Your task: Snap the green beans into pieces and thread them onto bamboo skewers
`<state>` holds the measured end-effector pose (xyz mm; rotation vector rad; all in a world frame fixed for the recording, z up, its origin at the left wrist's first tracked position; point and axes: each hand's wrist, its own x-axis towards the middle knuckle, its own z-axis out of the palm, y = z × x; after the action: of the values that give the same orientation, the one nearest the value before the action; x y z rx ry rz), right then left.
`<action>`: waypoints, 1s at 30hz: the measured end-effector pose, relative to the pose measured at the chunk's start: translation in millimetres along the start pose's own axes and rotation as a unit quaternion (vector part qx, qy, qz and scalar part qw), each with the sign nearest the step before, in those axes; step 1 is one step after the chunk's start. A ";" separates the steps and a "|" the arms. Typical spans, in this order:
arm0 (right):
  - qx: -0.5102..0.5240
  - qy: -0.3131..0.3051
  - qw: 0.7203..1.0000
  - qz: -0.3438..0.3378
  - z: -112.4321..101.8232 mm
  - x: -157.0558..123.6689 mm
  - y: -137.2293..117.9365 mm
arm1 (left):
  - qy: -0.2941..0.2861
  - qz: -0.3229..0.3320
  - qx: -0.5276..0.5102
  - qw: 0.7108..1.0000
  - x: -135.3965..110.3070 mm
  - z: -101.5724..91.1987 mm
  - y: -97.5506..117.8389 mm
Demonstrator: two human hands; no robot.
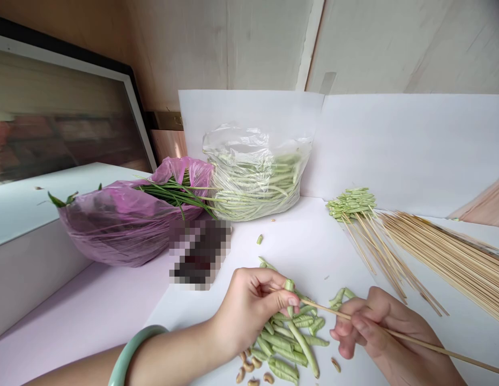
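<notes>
Between thumb and fingers, my left hand (253, 305) pinches a short piece of green bean (290, 300). A thin wooden skewer (325, 310) runs through or against that piece; its tip shows just left of it. My right hand (388, 332) grips the skewer farther along, its shaft slanting down to the right edge. Beneath my hands lies a pile of cut green bean pieces (281, 343) on the white surface. A few more pieces (341, 296) lie by my right fingers. Several cashew-shaped nuts (249, 366) are scattered below my left wrist.
Behind stand a pink plastic bag (124, 225) with green stalks and a clear bag (257, 177) of long beans. Skewers loaded with bean pieces (351, 203) lie at the right, beside a bundle of bare skewers (446, 252). A pixelated dark object (203, 254) is left of centre.
</notes>
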<state>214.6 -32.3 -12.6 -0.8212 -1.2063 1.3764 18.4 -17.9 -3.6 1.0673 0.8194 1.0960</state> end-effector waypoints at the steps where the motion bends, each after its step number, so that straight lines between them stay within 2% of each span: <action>1: 0.003 0.017 1.000 -0.001 2.9 -1.4 0.9 | -0.004 -0.001 0.003 1.000 -0.4 0.1 -0.5; 7: -0.024 0.023 0.999 0.013 7.6 -3.9 3.8 | -0.017 -0.005 0.037 0.999 -2.8 -0.5 -1.5; 16: -0.035 -0.004 0.999 0.012 8.2 -7.1 7.3 | -0.027 -0.011 0.007 1.000 -5.0 0.7 -0.6; 21: -0.066 -0.065 0.996 0.002 -8.3 -1.0 1.5 | -0.027 -0.004 0.055 0.998 -4.6 -1.5 2.4; 23: -0.066 -0.046 0.997 0.000 -17.4 3.2 -7.2 | -0.001 0.030 0.103 0.994 -1.6 -4.6 5.0; 25: -0.056 0.009 0.998 -0.025 -24.2 6.6 -18.1 | 0.037 0.080 0.208 0.974 2.3 -8.6 8.4; 26: -0.056 0.035 0.997 -0.044 -26.4 7.8 -23.4 | 0.051 0.100 0.280 0.953 4.1 -10.8 10.3; 28: -0.063 0.078 0.993 -0.067 -28.3 9.2 -32.1 | 0.043 0.136 0.414 0.899 6.5 -14.6 13.5; 30: -0.070 0.100 0.990 -0.073 -28.0 9.4 -36.6 | 0.014 0.152 0.501 0.852 7.3 -17.3 15.7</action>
<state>249.4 -20.6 16.9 -0.9279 -1.1910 1.0738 0.1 -4.9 6.1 2.1153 1.3317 0.9159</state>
